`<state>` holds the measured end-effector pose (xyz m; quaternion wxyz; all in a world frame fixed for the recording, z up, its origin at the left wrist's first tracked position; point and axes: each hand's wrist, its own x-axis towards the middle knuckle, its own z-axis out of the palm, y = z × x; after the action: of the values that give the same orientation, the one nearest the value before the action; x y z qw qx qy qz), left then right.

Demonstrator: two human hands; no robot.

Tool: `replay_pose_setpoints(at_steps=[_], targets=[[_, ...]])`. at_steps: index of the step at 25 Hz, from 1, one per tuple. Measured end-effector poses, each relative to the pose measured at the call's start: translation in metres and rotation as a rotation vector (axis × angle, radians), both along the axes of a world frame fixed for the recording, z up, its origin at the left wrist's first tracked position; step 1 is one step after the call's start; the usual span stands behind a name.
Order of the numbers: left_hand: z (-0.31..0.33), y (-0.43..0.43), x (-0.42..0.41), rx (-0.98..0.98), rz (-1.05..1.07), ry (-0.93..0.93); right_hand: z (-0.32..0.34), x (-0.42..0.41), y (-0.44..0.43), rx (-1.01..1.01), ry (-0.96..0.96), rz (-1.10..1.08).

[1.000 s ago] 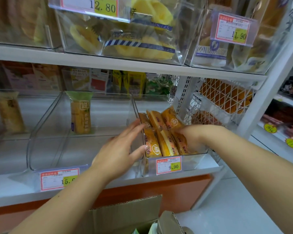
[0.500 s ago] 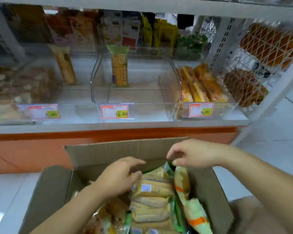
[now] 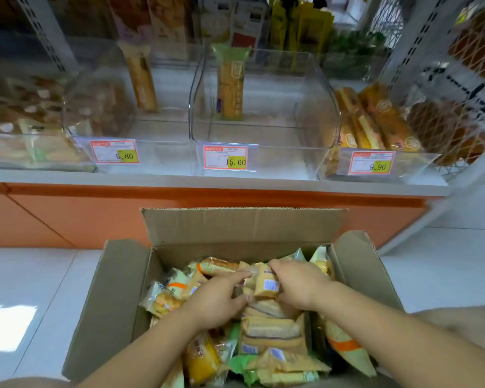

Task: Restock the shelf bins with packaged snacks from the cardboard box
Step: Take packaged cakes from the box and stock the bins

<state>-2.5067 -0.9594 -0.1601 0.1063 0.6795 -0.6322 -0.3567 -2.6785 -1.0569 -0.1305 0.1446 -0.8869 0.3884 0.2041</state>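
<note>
1. The box point(image 3: 244, 228) stands open on the floor under the shelf point(image 3: 207, 182). It is heaped with packs point(image 3: 272, 329), and both hands are inside it.
2. The right hand point(image 3: 300, 287) curls over the far end of a pale pack point(image 3: 265, 285) with a barcode label. The left hand point(image 3: 219, 301) lies with its fingers stretched out, its index touching that same pack, and nothing is closed in it as far as can be seen.
3. To lift well, take the pack by its body, not by the crimped end, which may slip or tear. Let the left hand hold the neighbouring packs down so they do not ride up with it.
4. Several sorts are mixed in the box, so sort while grabbing and gather only like packs in one handful.
5. Match before carrying. The middle bin point(image 3: 263, 152) and the left bin point(image 3: 165, 152) each hold one upright sample. The right bin point(image 3: 420, 163) is already fairly full of orange packs (the price tags are too blurred to name any product).
6. Judging by colour, the pale pack looks closer to the two samples than to the orange lot, though I cannot tell which bin it belongs in.
</note>
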Motion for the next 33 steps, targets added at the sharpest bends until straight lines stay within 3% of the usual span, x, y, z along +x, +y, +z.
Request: replay_pose_setpoints(at_steps=[3,7,10,12,14,17,18,22,26,33], targets=[[0.009,0.002,0.001,-0.010,0.111,0.170,0.016,-0.002,-0.017,0.320,-0.205,-0.230],[0.027,0.006,0.007,0.089,0.300,0.843,0.036,0.001,-0.013,0.966,-0.681,-0.559],[0.039,0.013,0.012,0.188,0.382,1.036,0.039,0.006,0.002,1.248,-0.830,-0.666],[0.038,0.018,0.016,0.216,0.389,1.029,0.036,0.011,0.007,1.180,-0.811,-0.646],[0.034,0.020,0.020,0.232,0.433,0.999,0.030,0.013,0.008,0.936,-0.706,-0.603],[0.029,0.022,0.025,0.246,0.510,0.956,0.017,0.006,0.003,0.358,-0.273,-0.321],[0.028,0.022,0.026,0.249,0.517,0.936,0.011,0.002,0.003,0.279,-0.143,-0.231],[0.025,0.019,0.029,0.225,0.567,0.887,-0.009,-0.003,0.013,0.355,0.082,-0.140],[0.027,0.016,0.031,0.205,0.586,0.861,-0.010,-0.004,0.007,0.324,0.026,-0.154],[0.030,0.008,0.048,0.198,0.631,0.779,0.022,-0.026,-0.005,0.344,-0.476,-0.359]])
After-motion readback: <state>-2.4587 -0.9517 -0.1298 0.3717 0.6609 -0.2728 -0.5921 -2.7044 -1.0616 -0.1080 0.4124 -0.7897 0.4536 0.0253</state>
